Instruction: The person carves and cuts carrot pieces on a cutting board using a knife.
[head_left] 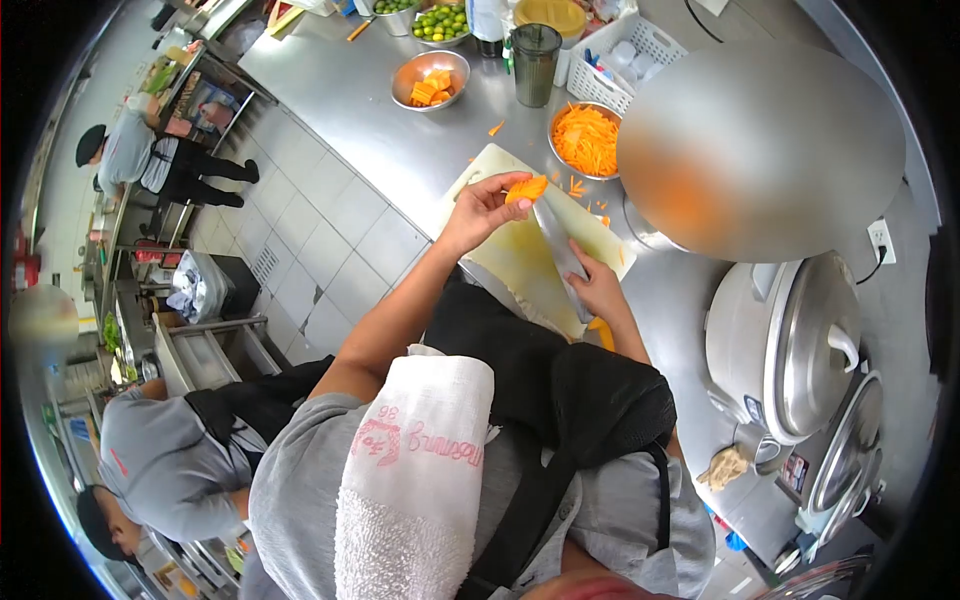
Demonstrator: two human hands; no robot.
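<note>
My left hand [487, 212] is raised over the cutting board, its fingers pinching a small stack of orange carrot slices [526, 189]. My right hand [598, 287] is closed around a large knife [558, 243], whose broad blade points away from me over the board, its tip close below the carrot slices. The pale cutting board [518, 240] has yellowish stains and lies at the counter's near edge. Carrot shreds [577, 187] are scattered at its far right side. A steel bowl of shredded carrot [586, 140] stands just beyond.
Another steel bowl [431, 82] holds orange chunks, near a dark tumbler [536, 65] and a white basket [628, 60]. A large lidded cooker [780, 345] stands on the right. Two co-workers [185, 440] [150, 150] are at the left, beyond the tiled floor.
</note>
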